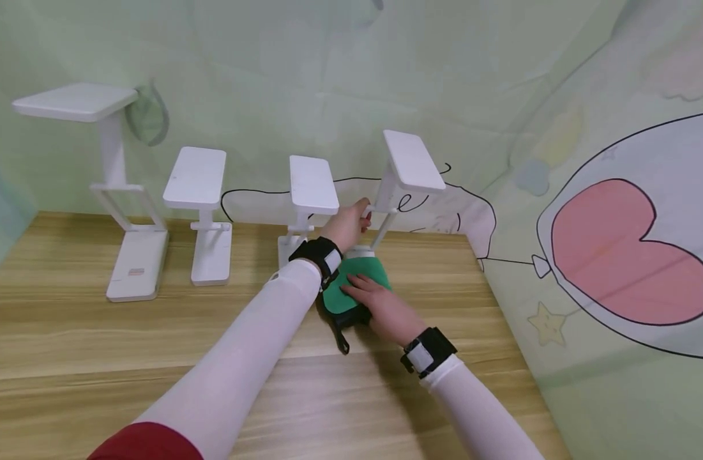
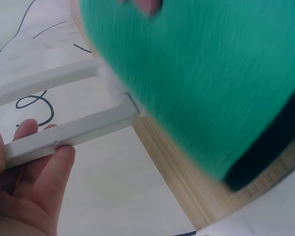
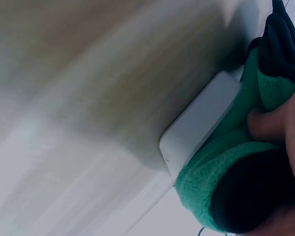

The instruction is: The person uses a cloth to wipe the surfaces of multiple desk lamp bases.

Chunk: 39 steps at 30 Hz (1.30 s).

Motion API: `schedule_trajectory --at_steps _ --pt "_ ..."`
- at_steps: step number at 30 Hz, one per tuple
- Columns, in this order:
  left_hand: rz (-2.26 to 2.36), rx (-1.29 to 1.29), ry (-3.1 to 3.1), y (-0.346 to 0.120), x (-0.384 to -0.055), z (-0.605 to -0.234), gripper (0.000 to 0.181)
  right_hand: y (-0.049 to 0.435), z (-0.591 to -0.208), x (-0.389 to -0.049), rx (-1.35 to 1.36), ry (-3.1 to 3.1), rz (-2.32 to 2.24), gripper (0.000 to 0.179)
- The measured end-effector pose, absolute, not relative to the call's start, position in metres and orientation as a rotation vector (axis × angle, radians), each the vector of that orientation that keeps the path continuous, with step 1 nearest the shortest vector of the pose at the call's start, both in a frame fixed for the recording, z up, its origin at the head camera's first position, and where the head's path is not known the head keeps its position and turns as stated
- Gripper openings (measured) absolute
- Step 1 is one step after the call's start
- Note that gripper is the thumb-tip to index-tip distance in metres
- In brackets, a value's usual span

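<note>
The rightmost white folding phone stand (image 1: 414, 161) stands near the back edge of the wooden table, its top plate tilted. My left hand (image 1: 345, 227) reaches behind its base, and in the left wrist view its thumb and fingers pinch one bar of the stand's hinged arm (image 2: 81, 130). A green cloth (image 1: 338, 295) with a dark edging and a hanging loop covers most of the stand's base. My right hand (image 1: 388, 312) holds this cloth against the base. In the right wrist view, the thumb presses into the fluffy folds beside the exposed white base (image 3: 199, 120).
Three more white stands line the back of the table (image 1: 184, 358): a tall one (image 1: 78, 101) far left, a shorter one (image 1: 195, 176) beside it, and another (image 1: 313, 184) close to my left forearm. A printed cloth wall (image 1: 271, 83) rises behind and along the right.
</note>
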State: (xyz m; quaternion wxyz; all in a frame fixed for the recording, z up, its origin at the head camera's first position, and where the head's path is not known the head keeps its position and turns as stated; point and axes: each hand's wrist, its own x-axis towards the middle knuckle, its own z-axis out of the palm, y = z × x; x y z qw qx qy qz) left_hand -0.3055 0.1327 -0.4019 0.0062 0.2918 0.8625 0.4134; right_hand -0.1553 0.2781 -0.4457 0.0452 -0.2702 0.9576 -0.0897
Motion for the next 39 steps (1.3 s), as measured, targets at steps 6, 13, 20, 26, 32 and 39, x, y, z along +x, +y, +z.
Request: schedule_trajectory --at_steps 6,13,20,26,32,39 --pt "1.294 0.932 2.704 0.133 -0.307 -0.403 0.007 0.277 -0.448 -0.181 -0.752 2.983 -0.286 0.079" --pt "1.326 0.939 2.665 0.131 -0.305 -0.402 0.006 0.289 -0.448 -0.178 -0.614 3.027 -0.300 0.079" --pt "1.353 0.920 2.644 0.132 -0.304 -0.402 0.010 0.300 -0.441 -0.142 -0.537 3.023 -0.237 0.084" --pt "1.345 0.923 2.664 0.133 -0.307 -0.404 0.010 0.297 -0.439 -0.117 -0.622 2.995 -0.183 0.088" --pt "1.352 0.942 2.653 0.134 -0.307 -0.405 0.014 0.285 -0.437 -0.122 -0.732 2.947 -0.242 0.088" --pt "1.350 0.959 2.685 0.134 -0.308 -0.406 0.008 0.275 -0.443 -0.159 -0.773 2.948 -0.296 0.084"
